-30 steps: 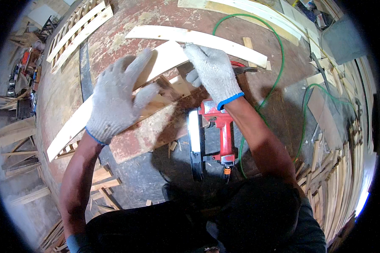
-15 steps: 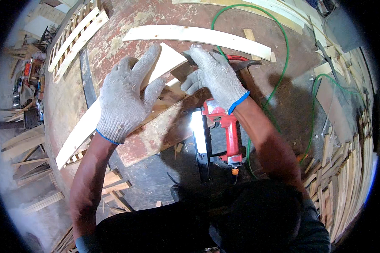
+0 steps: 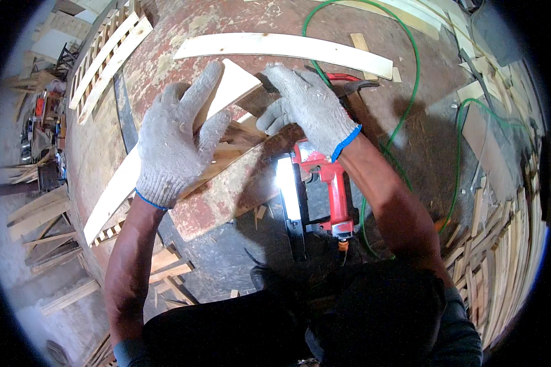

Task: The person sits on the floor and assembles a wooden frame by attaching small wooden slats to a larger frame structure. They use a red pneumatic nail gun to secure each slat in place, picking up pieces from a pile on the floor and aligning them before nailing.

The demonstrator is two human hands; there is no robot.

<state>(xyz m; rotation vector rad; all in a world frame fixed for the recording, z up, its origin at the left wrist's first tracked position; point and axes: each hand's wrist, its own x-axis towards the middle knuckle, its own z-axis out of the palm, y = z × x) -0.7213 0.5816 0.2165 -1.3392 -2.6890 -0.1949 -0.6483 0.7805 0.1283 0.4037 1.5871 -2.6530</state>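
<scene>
My left hand, in a pale knit glove with a blue cuff edge, wraps round a long pale wooden board. The board slants from lower left to upper right, and the glove hides its middle. At the board's upper end is my right hand, gloved alike, with fingers apart and nothing in them. Below the hands, more wood pieces lie partly hidden on a worn reddish work surface. A red nail gun with a black magazine lies just below my right wrist.
Another pale board lies across the far side, beside a red-handled tool with a dark metal head. A green hose loops at the right. A slatted wooden frame is at far left; stacked wood strips line the right.
Both hands and the upper end of the held board have shifted slightly left. The nail gun lies where it was.
</scene>
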